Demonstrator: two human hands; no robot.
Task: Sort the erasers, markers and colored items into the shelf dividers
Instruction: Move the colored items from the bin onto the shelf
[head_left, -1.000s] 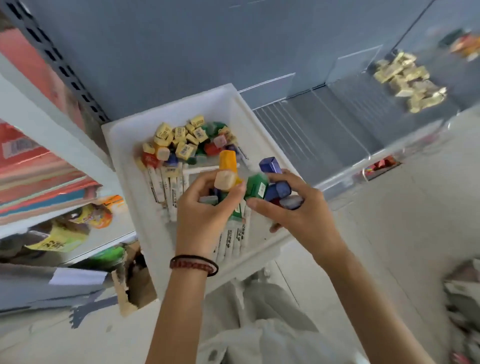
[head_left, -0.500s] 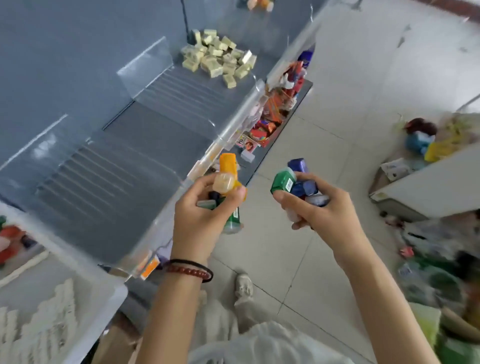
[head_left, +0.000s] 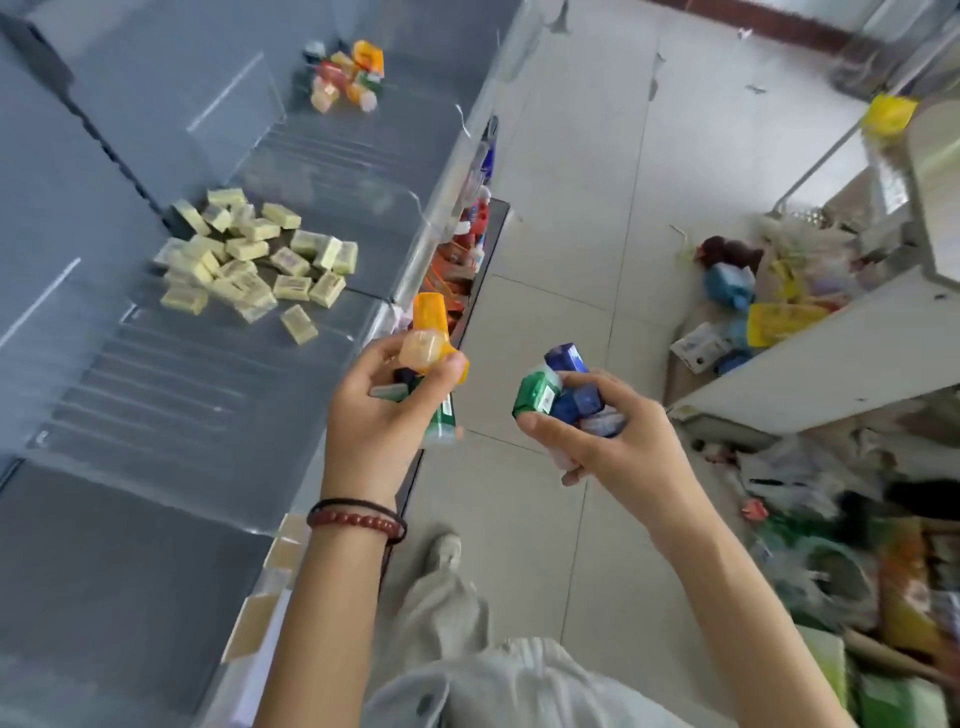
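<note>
Orange plastic pokes up out of the left hand, whose fingers are curled round a small bunch of colored items. These are an orange piece with a pale, see-through end under the thumb, a couple of dark bits tucked against the palm, and a green tube sticking out below the fingers. A bead bracelet and a dark band sit on that wrist.

The right hand is just to the right of the left, apart from it, and it too is closed round a cluster. A green block is pinned by the thumb, a blue block stands above the fingers, more blue ones sit behind the green, and something pale lies lower in the grip. Both hands hang over the tiled floor, the left one right at the front lip of the grey shelf.

Ahead of the left hand and off to its left, a loose heap of yellow erasers lies on the shelf in one compartment. Farther ahead, beyond a clear divider, a smaller heap of mixed colored items sits in the next compartment. Directly left of the left hand the shelf surface is ribbed and grey.

Below the hands a pale shoe stands on the tiles. Right of the right hand, a white shelf unit has a blurred jumble of packets and bags around it.
</note>
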